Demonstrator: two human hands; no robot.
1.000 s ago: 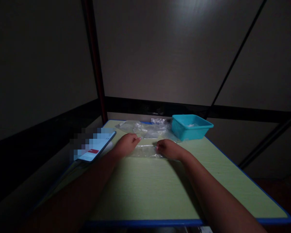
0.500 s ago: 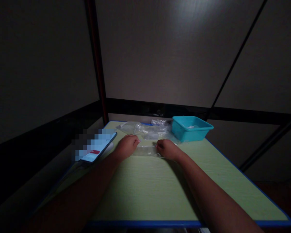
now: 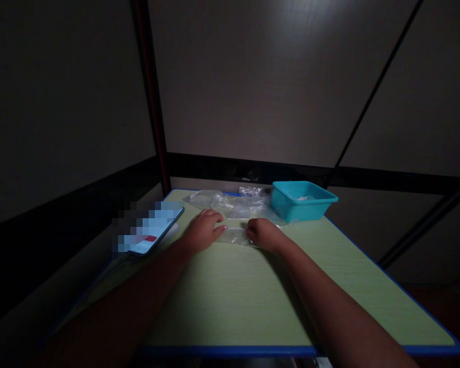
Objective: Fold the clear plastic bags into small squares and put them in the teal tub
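Between my hands a small clear plastic bag point(image 3: 235, 236) lies low over the table. My right hand point(image 3: 264, 233) is closed, its fingers pinched on the bag's right end. At the bag's left end is my left hand point(image 3: 204, 230), thumb and fingers apart, the thumb tip close to the plastic; whether it touches cannot be made out. Just beyond my hands, more clear plastic bags point(image 3: 245, 203) lie crumpled and spread across the far part of the table.
A turquoise basket point(image 3: 304, 207) with some clear plastic inside stands at the far right. A phone point(image 3: 157, 230), partly pixelated, leans at the left edge. The pale green table point(image 3: 230, 301) has a blue rim, and dark panelled walls point(image 3: 245, 87) rise behind it.
My left hand has opened from a pinch at the bag's left end, its thumb and fingers now spread. The right hand keeps its pinch in nearly the same place.
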